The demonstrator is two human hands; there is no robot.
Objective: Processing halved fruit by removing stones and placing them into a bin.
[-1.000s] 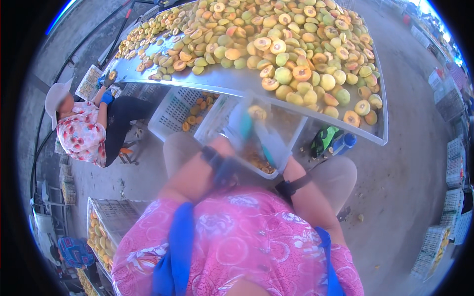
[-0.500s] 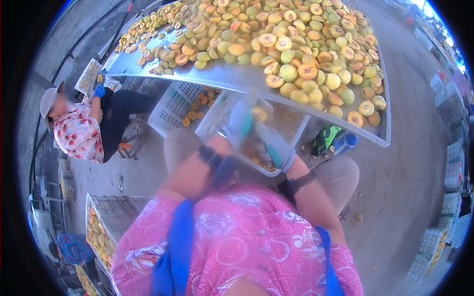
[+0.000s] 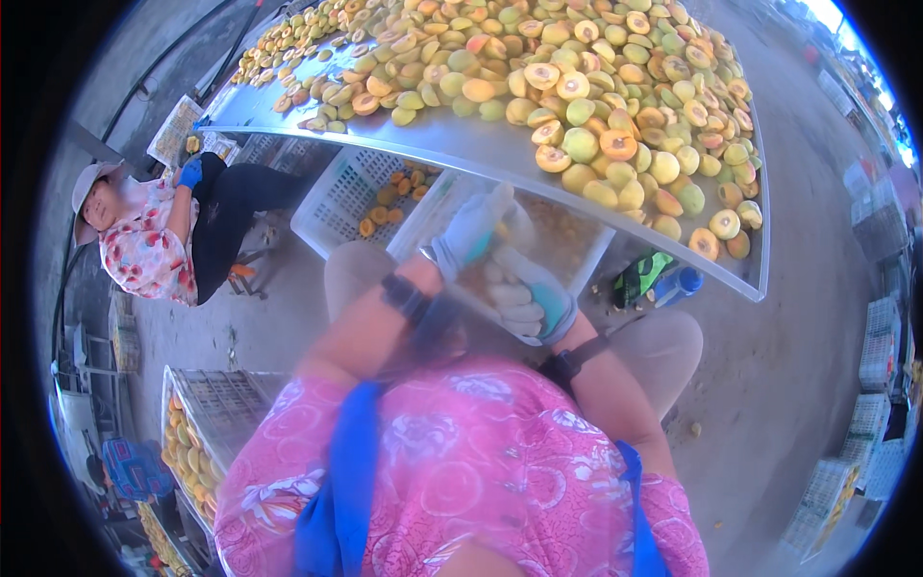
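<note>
Both my hands wear pale gloves with teal patches and work close together over a white crate (image 3: 588,258) between my knees. My left hand (image 3: 473,231) is blurred, its fingers bent together, with a bit of yellow fruit showing at their inner side. My right hand (image 3: 527,300) lies just below it, fingers curled inward; whatever they may hold is hidden. Beyond my hands, many halved peaches (image 3: 615,144), yellow-green with a red blush, are heaped on a metal table (image 3: 442,146). Blurred yellowish pieces lie inside the crate.
Left of my crate stands another white crate (image 3: 332,207) with several peach pieces. A blue bottle (image 3: 679,285) and a green-and-black bag (image 3: 642,277) rest on the floor at right. A co-worker (image 3: 144,231) sits at the left; a peach-filled crate (image 3: 187,447) stands behind me.
My right hand's fingers have curled in, and the two hands sit closer together. The yellow fruit between them shows less than before. The whole view has shifted slightly.
</note>
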